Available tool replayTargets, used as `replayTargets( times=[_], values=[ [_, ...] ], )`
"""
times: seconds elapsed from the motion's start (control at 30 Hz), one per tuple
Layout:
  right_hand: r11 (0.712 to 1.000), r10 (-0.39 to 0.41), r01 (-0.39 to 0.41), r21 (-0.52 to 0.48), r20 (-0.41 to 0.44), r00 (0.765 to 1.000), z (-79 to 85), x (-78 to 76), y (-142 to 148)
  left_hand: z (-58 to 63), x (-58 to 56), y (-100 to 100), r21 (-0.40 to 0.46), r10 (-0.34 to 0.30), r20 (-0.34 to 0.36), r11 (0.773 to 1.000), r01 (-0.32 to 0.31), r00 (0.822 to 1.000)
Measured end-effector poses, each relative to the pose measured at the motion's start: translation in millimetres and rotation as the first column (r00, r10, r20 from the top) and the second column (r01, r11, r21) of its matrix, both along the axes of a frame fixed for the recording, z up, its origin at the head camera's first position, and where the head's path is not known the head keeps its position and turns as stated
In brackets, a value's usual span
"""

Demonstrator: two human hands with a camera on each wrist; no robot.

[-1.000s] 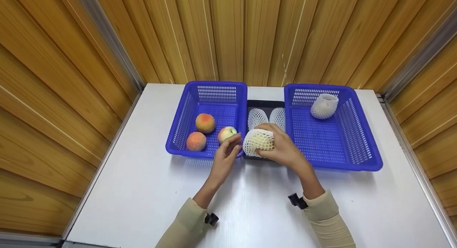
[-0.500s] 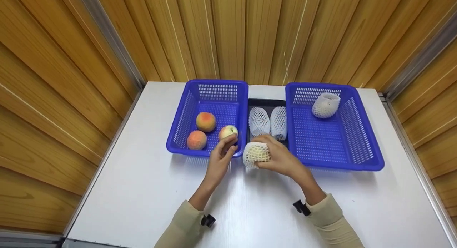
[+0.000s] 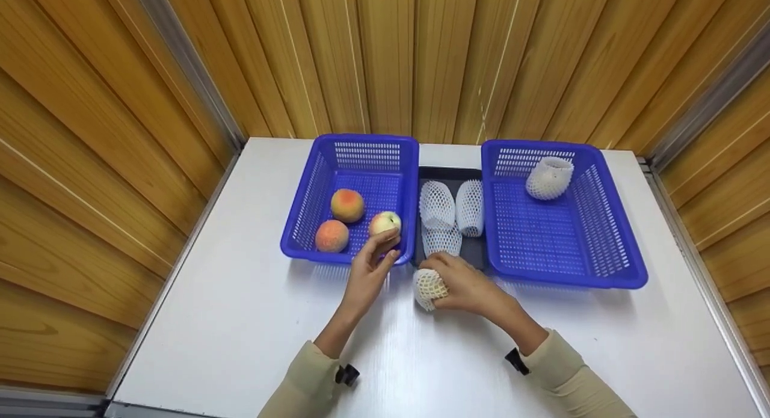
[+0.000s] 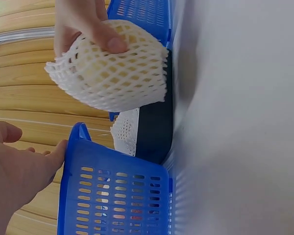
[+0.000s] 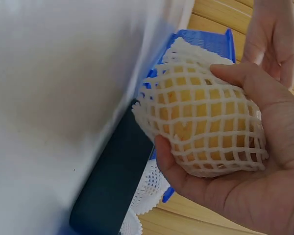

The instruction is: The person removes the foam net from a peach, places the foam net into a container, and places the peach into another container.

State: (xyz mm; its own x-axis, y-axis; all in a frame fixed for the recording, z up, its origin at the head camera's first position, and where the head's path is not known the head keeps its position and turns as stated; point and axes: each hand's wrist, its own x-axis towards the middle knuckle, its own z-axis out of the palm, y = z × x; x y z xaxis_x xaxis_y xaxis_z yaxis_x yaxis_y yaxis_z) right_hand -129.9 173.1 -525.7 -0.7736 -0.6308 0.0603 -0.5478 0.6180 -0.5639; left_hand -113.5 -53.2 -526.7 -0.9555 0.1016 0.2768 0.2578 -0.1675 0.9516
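Note:
My right hand (image 3: 468,287) grips a fruit in a white foam net (image 5: 206,115), in front of the black tray. Yellow skin shows through the mesh; the right wrist view has the thumb and a finger on opposite sides of it. My left hand (image 3: 367,276) hovers at the front right corner of the left blue basket (image 3: 349,259), fingers loosely bent and holding nothing. Close beyond its fingertips lies a pale peach (image 3: 383,221); whether they touch is unclear. Two orange-red peaches, one farther back (image 3: 348,205) and one nearer (image 3: 331,236), share that basket.
Between the baskets, the black tray (image 3: 475,249) holds three foam nets, at left (image 3: 437,205), right (image 3: 470,207) and front (image 3: 442,241). The right blue basket (image 3: 541,243) contains a net-wrapped fruit (image 3: 549,178) at its back. Wood-patterned walls (image 3: 445,63) enclose the white table (image 3: 210,322).
My right hand has drawn the netted fruit toward me, off the tray, uncovering the front foam net. My left hand has shifted slightly left and toward me.

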Motion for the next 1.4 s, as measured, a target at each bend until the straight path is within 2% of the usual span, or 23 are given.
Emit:
replayTargets(
  times=[0.17,0.23,0.3,0.4,0.5,0.57,0.73,0.93,1.03,1.2,1.4],
  values=[
    [0.997,0.000,0.001,0.082,-0.021,1.000,-4.9,2.6,-1.5,-0.1,4.1,-1.9,-0.033,-0.047,-0.011,0.998,0.046,0.999],
    [0.995,0.006,-0.003,0.101,-0.032,0.999,-6.9,3.4,-2.7,-2.1,5.3,-3.9,-0.055,-0.112,-0.019,0.992,0.110,0.994],
    [0.993,0.013,-0.008,0.121,-0.045,0.999,-8.9,4.2,-4.0,-5.4,6.8,-6.9,-0.087,-0.190,-0.021,0.978,0.187,0.982],
    [0.989,0.016,-0.009,0.150,-0.044,0.999,-11.3,5.9,-5.9,-11.2,10.0,-12.5,-0.124,-0.312,-0.002,0.943,0.310,0.950],
    [0.986,0.002,0.002,0.166,-0.028,1.000,-11.3,7.7,-6.5,-16.2,14.1,-17.5,-0.169,-0.365,0.043,0.915,0.366,0.930],
    [0.986,-0.016,0.019,0.166,-0.014,1.000,-8.8,8.3,-6.1,-20.3,15.7,-20.0,-0.196,-0.369,0.066,0.906,0.375,0.927],
    [0.991,-0.011,0.012,0.133,-0.014,1.000,1.7,9.3,-0.1,-28.8,20.9,-28.0,-0.223,-0.351,0.090,0.905,0.362,0.932],
    [0.996,0.071,-0.071,0.048,-0.016,0.997,13.8,11.6,11.4,-34.0,24.4,-40.5,-0.264,-0.299,0.121,0.910,0.321,0.947],
    [0.992,0.123,-0.121,0.036,-0.042,0.992,15.3,12.2,13.8,-34.6,25.0,-45.3,-0.290,-0.272,0.123,0.910,0.297,0.954],
    [0.982,0.158,-0.147,0.118,-0.090,0.983,9.0,9.4,10.9,-35.9,25.7,-50.8,-0.314,-0.248,0.124,0.909,0.275,0.961],
    [0.954,0.207,-0.171,0.246,-0.128,0.970,-7.7,5.6,3.9,-38.7,27.5,-51.1,-0.324,-0.233,0.120,0.910,0.260,0.965]
  ],
)
